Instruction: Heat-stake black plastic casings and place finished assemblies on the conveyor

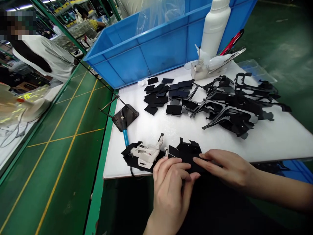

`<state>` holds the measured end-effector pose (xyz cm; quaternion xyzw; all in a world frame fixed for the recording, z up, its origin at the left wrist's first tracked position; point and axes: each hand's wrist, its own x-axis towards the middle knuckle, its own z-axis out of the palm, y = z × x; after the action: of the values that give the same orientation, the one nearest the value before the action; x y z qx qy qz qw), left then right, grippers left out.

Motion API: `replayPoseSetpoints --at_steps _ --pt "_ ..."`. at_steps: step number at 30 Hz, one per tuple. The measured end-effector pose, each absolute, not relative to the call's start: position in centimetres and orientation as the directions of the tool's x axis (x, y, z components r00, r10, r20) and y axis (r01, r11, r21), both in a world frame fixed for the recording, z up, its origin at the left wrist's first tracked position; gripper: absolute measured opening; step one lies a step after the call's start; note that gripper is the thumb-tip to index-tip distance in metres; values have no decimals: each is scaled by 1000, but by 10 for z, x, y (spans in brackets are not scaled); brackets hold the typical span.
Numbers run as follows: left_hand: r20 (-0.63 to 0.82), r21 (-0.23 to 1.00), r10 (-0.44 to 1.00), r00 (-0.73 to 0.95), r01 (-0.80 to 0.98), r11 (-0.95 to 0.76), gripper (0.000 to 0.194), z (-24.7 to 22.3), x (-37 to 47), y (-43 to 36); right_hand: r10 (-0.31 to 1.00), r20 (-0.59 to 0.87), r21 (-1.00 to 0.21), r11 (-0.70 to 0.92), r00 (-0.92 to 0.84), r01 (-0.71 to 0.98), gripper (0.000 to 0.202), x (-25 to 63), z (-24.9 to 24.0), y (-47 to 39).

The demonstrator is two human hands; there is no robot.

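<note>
At the table's near edge, my left hand (171,184) is closed on a flat black sheet part (190,160), fingers bent over its left side and thumb below. My right hand (226,166) holds the same part from the right, fingertips pressed on its top and the thumb side partly hidden. A small light-coloured edge shows at the part's upper left. Just left of my hands, a white moulded piece (146,155) lies on another black sheet part (132,161). A soldering iron with a blue handle (125,137) rests tip-up on a dark metal stand (130,117).
Loose black rectangular sheets (156,98) and a pile of black frame-like parts (234,107) lie on the white table (151,125). Behind stand a blue crate (156,52), a white bottle (215,29) and a small clear dispenser (199,69). A person in white (46,52) is across the aisle.
</note>
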<state>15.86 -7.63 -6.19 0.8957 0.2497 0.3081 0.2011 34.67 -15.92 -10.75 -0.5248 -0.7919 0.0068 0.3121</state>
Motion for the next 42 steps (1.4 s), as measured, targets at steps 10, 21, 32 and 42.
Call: replayPoseSetpoints --at_steps 10,21,32,42 --pt "488 516 579 653 320 -795 23 -64 159 -80 807 526 -251 447 -266 858 28 345 -114 -159" --pt "489 463 551 676 334 -821 8 -56 159 -80 927 267 -694 375 -264 614 31 367 -77 -156" --pt "596 502 669 444 445 -742 48 -62 149 -86 835 500 -452 477 -229 754 47 343 -108 -157" --pt "-240 734 969 56 -643 219 55 -32 137 -75 613 720 -155 599 -326 786 53 321 -97 -137"
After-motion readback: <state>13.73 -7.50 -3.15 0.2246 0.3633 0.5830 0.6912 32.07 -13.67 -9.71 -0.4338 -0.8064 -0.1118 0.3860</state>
